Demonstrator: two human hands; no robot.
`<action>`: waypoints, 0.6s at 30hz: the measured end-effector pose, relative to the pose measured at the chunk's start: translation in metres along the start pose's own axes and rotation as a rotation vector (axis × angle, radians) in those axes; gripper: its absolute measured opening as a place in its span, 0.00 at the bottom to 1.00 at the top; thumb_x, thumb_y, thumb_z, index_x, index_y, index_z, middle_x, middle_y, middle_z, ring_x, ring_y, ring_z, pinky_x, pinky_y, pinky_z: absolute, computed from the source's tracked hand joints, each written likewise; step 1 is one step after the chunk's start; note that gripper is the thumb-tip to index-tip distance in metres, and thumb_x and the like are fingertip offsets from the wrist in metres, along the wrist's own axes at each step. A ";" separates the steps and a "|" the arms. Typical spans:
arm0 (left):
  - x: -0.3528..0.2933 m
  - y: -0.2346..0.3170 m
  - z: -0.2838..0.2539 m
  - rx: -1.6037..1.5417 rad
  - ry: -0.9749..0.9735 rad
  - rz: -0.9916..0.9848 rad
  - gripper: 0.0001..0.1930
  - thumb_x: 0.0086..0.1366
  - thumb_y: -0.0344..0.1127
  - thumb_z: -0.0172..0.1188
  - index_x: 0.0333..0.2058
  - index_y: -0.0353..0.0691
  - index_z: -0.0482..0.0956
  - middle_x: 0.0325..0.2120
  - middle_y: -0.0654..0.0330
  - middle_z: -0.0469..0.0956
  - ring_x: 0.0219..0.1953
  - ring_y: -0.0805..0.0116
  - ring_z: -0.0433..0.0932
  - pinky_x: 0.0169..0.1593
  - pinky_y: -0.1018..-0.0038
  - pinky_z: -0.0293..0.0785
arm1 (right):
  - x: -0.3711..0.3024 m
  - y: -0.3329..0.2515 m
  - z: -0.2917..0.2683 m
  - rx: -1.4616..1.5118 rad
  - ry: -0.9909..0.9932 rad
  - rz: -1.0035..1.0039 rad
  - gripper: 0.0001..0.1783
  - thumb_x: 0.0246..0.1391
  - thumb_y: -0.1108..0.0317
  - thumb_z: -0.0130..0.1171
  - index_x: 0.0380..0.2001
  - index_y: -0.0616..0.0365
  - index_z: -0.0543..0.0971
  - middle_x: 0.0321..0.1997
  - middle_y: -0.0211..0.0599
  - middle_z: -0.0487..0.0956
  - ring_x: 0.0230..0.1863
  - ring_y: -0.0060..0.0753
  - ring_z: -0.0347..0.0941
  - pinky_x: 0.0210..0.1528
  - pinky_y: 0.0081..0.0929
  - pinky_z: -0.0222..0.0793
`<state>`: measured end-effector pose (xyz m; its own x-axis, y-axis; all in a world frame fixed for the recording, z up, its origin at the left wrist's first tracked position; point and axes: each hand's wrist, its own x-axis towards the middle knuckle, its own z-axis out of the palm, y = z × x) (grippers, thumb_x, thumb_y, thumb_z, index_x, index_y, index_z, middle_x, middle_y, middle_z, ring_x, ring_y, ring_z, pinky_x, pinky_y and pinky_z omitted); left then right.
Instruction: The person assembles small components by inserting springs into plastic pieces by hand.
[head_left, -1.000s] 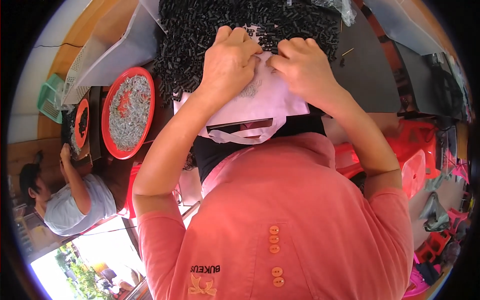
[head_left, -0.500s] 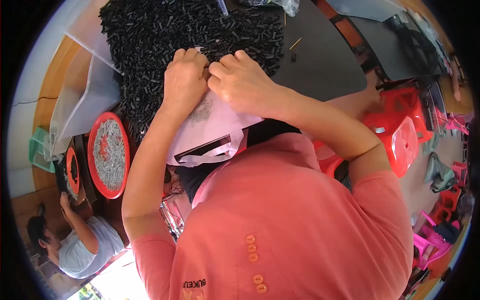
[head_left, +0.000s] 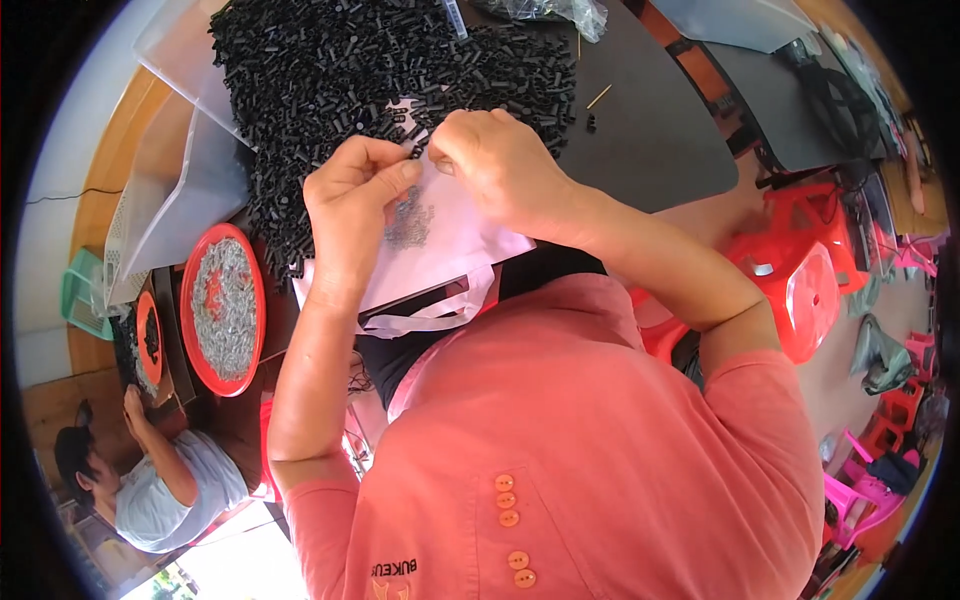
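My left hand (head_left: pixel 350 200) pinches a small black plastic part (head_left: pixel 416 151) between thumb and forefinger, above a pale pink cloth bag (head_left: pixel 395 275). Close beside it, the fingers of my right hand (head_left: pixel 500 165) are curled together at the same part; whatever they grip is hidden behind the knuckles. A patch of tiny greyish pieces (head_left: pixel 408 222) lies on the bag under my hands, too small to name. Beyond my fingertips spreads a wide heap of small black plastic parts (head_left: pixel 330 80), and a few of them rest on the bag's far end.
A red round tray (head_left: pixel 258 290) of shiny silvery pieces stands at left, beside clear plastic bins (head_left: pixel 195 180). A co-worker (head_left: pixel 170 490) sits further left. The dark tabletop (head_left: pixel 640 140) holds a thin stick (head_left: pixel 599 97). Red plastic stools (head_left: pixel 800 290) stand at right.
My hands have come nearer to me and up from the heap's edge, and my left hand has opened out into a pinch. The black part now shows between my fingers. More of the bag is uncovered.
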<state>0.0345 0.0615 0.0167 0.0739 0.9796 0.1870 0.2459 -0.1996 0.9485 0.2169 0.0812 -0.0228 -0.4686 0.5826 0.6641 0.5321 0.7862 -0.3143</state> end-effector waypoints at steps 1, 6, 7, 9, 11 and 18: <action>-0.004 0.002 0.001 -0.094 0.002 -0.083 0.04 0.57 0.22 0.65 0.30 0.31 0.79 0.22 0.64 0.78 0.22 0.79 0.72 0.26 0.82 0.66 | 0.001 -0.001 0.001 0.188 0.025 0.086 0.06 0.50 0.78 0.56 0.33 0.58 0.74 0.32 0.37 0.75 0.32 0.41 0.73 0.36 0.34 0.66; -0.021 0.002 0.004 -0.334 0.049 -0.145 0.04 0.57 0.21 0.65 0.32 0.30 0.79 0.21 0.61 0.77 0.20 0.79 0.71 0.22 0.83 0.62 | 0.006 -0.011 0.011 0.453 0.058 0.174 0.08 0.53 0.82 0.57 0.36 0.61 0.72 0.33 0.41 0.77 0.32 0.45 0.77 0.33 0.33 0.72; -0.022 -0.001 0.002 -0.338 0.052 -0.143 0.04 0.57 0.21 0.65 0.32 0.30 0.79 0.21 0.61 0.77 0.20 0.79 0.71 0.22 0.83 0.62 | 0.007 -0.013 0.014 0.466 0.078 0.165 0.08 0.53 0.82 0.57 0.35 0.62 0.72 0.33 0.41 0.76 0.32 0.44 0.76 0.34 0.32 0.71; -0.024 -0.007 -0.003 -0.384 0.060 -0.110 0.04 0.57 0.20 0.64 0.32 0.29 0.79 0.21 0.59 0.77 0.19 0.78 0.71 0.22 0.82 0.63 | 0.009 -0.017 0.015 0.478 0.096 0.155 0.08 0.53 0.82 0.57 0.35 0.62 0.72 0.33 0.41 0.76 0.32 0.44 0.76 0.35 0.32 0.71; -0.029 -0.011 -0.007 -0.455 0.083 -0.119 0.04 0.57 0.20 0.64 0.32 0.28 0.78 0.21 0.58 0.78 0.19 0.76 0.72 0.22 0.82 0.63 | 0.011 -0.020 0.015 0.485 0.061 0.155 0.06 0.54 0.82 0.55 0.35 0.63 0.73 0.32 0.41 0.76 0.33 0.41 0.77 0.36 0.30 0.71; -0.042 -0.023 -0.020 -0.615 0.179 -0.098 0.05 0.55 0.19 0.60 0.32 0.29 0.77 0.30 0.48 0.80 0.19 0.69 0.72 0.23 0.78 0.65 | 0.019 -0.020 0.012 0.855 -0.159 0.468 0.06 0.56 0.77 0.56 0.37 0.62 0.78 0.35 0.30 0.80 0.38 0.18 0.75 0.42 0.21 0.71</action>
<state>0.0064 0.0256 -0.0075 -0.0966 0.9920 0.0814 -0.3591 -0.1110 0.9267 0.1888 0.0792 -0.0116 -0.4636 0.8443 0.2687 0.0283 0.3172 -0.9479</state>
